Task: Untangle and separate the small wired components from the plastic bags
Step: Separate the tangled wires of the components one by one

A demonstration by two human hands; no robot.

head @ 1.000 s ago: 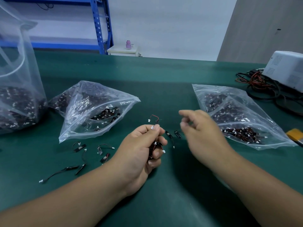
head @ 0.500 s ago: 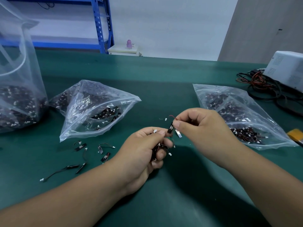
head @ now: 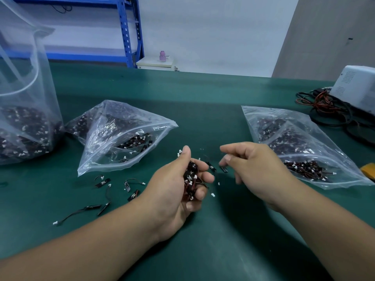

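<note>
Left hand (head: 172, 191) front and centre, its grip clamped round a tangled clump of small wired components (head: 189, 182): black bodies, red and black leads, white plugs poking out between the curled fingers, thumb up over the top. The clump is held just above the green worktop (head: 203, 102), near the middle.

Right hand (head: 257, 169) sits close beside it, grip apart: forefinger and thumb parted, the other fingers loosely curled, nothing visibly pinched. It is a bit blurred. Just under the thumb tip lie two single components (head: 223, 169) on the worktop, between the hands; whether the thumb touches one, I cannot tell.

Out to the left, a scatter of separated components (head: 105, 181) lies loose on the worktop, each with its short wire and white plug.

Behind those, a clear zip bag (head: 105, 163) lies on its side, a heap of the same parts showing dark through the plastic. Further left, a large clear bag (head: 24, 67) stands upright, its bottom packed with them. On the right, another clear zip bag (head: 334, 155) lies flat, with more components inside.

Far right: a yellow object (head: 368, 171) at the edge, a coil of black and red cables (head: 324, 110), a white box (head: 357, 88). At the back, blue shelving (head: 129, 31) and a small white cabinet (head: 156, 63).
</note>
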